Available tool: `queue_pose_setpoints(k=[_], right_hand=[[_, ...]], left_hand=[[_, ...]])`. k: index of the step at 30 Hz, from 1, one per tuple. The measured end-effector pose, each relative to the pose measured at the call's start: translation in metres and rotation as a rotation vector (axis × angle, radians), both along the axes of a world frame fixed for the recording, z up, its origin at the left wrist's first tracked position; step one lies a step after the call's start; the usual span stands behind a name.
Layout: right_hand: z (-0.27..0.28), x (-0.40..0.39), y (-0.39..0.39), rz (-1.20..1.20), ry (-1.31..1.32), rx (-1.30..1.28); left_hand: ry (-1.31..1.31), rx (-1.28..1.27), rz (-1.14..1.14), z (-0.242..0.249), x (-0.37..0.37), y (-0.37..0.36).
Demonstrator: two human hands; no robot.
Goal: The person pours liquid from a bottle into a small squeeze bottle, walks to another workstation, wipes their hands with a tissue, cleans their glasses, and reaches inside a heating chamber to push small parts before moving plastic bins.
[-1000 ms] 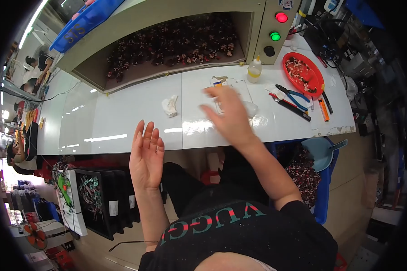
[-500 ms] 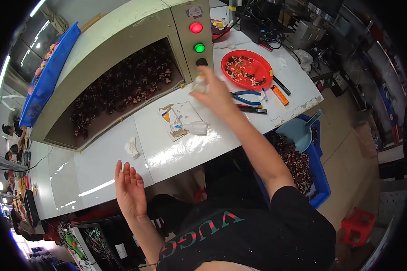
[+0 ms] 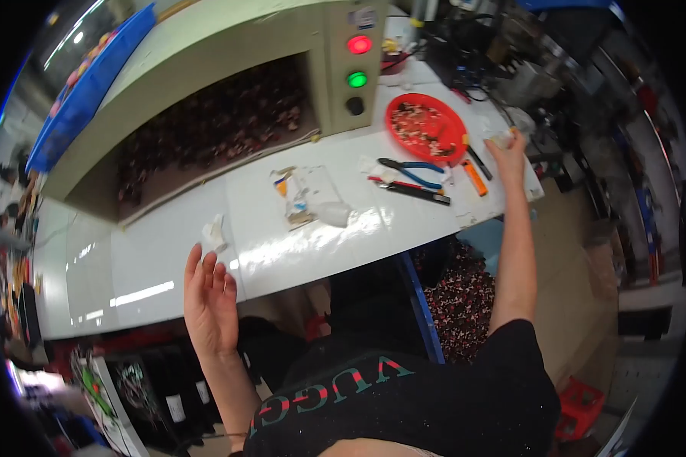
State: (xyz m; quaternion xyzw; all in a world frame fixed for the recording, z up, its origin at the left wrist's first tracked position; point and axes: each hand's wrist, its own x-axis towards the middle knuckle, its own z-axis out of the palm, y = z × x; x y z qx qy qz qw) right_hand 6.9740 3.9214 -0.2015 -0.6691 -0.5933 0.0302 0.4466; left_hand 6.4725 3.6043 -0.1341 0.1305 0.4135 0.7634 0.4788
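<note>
My left hand (image 3: 211,305) is open, palm up with its fingers apart, at the table's front edge near a crumpled white tissue (image 3: 214,233). At the table's right end, my right hand (image 3: 509,152) is closed on a small clear object (image 3: 500,142), blurred and partly hidden by the fingers. An orange cutter (image 3: 474,177) and a red plate (image 3: 410,145) of small dark and pale pieces are left of that hand. Blue-handled pliers (image 3: 415,166) lie beside a black and red tool (image 3: 419,193). A clear squeeze bottle (image 3: 332,214) rests against a stained white pad (image 3: 312,183).
A beige machine (image 3: 331,84) with red and green lights stands at the back, many dark pieces inside its opening. A blue tray (image 3: 91,87) sits at its left. Below the table's right side is a blue bin (image 3: 423,305) of dark pieces, with a light-blue scoop (image 3: 489,240).
My right hand has moved right, from in front of the machine's knob to the table's right end, with the clear object. My left hand has stayed open. The view has shifted.
</note>
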Motion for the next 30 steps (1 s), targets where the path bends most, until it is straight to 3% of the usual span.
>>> queue_pose_setpoints(k=[2, 4, 7, 9, 10, 11, 12, 19, 22, 25, 28, 30], right_hand=[[-0.003, 0.010, 0.002, -0.086, -0.219, 0.309], [0.027, -0.015, -0.021, 0.150, 0.333, 0.342], [0.084, -0.121, -0.093, 0.430, 0.424, 0.112], [0.085, -0.195, -0.122, 0.844, 0.480, 0.085], [0.092, -0.227, -0.137, 0.913, 0.301, -0.050], [0.090, -0.253, -0.135, 1.053, -0.064, 0.126], [0.090, -0.283, -0.143, 1.130, -0.165, 0.132], [0.011, -0.451, -0.175, 1.243, -0.449, 0.323], [0.011, -0.477, -0.175, 1.322, -0.735, 0.003], [0.012, -0.475, -0.178, 1.408, -0.220, 0.025], [0.052, -0.458, -0.205, 1.460, 0.342, -0.653], [0.056, -0.456, -0.211, 1.417, 0.519, -0.705]], left_hand=[[0.002, -0.021, 0.029, 0.003, 0.000, -0.001], [-0.003, -0.036, 0.055, 0.004, -0.002, -0.001], [0.000, -0.028, 0.073, 0.006, -0.003, 0.004], [-0.009, -0.003, 0.070, 0.005, -0.004, 0.007], [-0.005, -0.002, 0.078, 0.006, -0.004, 0.006], [-0.003, 0.001, 0.088, 0.006, -0.003, 0.005], [0.002, 0.004, 0.104, 0.007, -0.005, 0.003], [0.062, 0.007, 0.255, -0.002, -0.027, -0.027], [0.135, -0.033, 0.259, -0.005, -0.031, -0.035], [0.254, -0.107, 0.240, -0.011, -0.032, -0.029], [0.207, -0.026, 0.117, -0.020, -0.023, -0.014], [0.207, -0.018, 0.081, -0.019, -0.006, -0.001]])
